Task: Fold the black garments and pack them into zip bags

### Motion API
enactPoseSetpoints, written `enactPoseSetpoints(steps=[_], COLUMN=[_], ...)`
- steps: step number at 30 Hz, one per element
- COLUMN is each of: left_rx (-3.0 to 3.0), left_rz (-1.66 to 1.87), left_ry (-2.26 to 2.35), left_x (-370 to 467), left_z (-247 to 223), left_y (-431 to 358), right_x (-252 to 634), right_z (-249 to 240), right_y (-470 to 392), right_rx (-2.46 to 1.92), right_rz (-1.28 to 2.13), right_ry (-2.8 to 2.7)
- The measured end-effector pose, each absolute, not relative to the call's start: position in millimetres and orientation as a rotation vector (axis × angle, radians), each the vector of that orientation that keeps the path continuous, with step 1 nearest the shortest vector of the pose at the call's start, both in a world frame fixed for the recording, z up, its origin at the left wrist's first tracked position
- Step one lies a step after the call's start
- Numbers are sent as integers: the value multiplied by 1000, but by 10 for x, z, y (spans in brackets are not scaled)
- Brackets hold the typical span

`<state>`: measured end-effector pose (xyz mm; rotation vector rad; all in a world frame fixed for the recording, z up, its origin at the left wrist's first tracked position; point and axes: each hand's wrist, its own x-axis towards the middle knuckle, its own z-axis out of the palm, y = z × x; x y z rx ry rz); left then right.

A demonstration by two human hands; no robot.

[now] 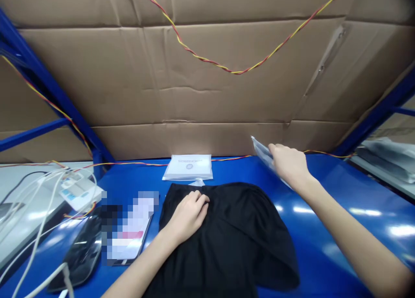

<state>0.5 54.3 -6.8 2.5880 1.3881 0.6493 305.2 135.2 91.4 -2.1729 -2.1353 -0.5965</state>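
Presently my right hand (289, 161) is clamped on a translucent bag (263, 152), raised at the far right of the black cloth (227, 241), its long edge slanting from far left to near right. My left hand (190, 218) lies on the cloth's far left part, fingers slightly curled; I cannot tell whether they pinch it. The cloth runs near to far between my 2 arms, soft, matte and creased, with a rounded right lobe. Beyond it, a flat whitish packet (187, 170) rests on the glossy blue table (327, 233).
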Motion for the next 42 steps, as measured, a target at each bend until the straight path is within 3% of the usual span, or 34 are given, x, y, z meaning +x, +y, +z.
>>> enactPoseSetpoints(steps=[5,12,23,30,36,42], left_rx=[2508,2064,2456,2680,2565,2307], left_rz=[716,1193,1266,1280,1418,1525], left_ry=[1418,1375,1104,1080,1321,1517], left_x=[-5,-2,9,83,-109,-317], left_z=[-71,-48,-69,-69,-6,96], left_y=[545,521,416,400,534,644], right_x=[2965,2569,2219,2121,2508,2908], right_z=[855,625,368,224,320,361], right_y=[1164,801,417,438,683,973], right_rx=[-1679,-1201,-773,-717,-955,-1182], right_rz=[-739,-537,-397,-515,-589,-381], right_ry=[-2347,-2641,-2624,-2518,-2415,-2260])
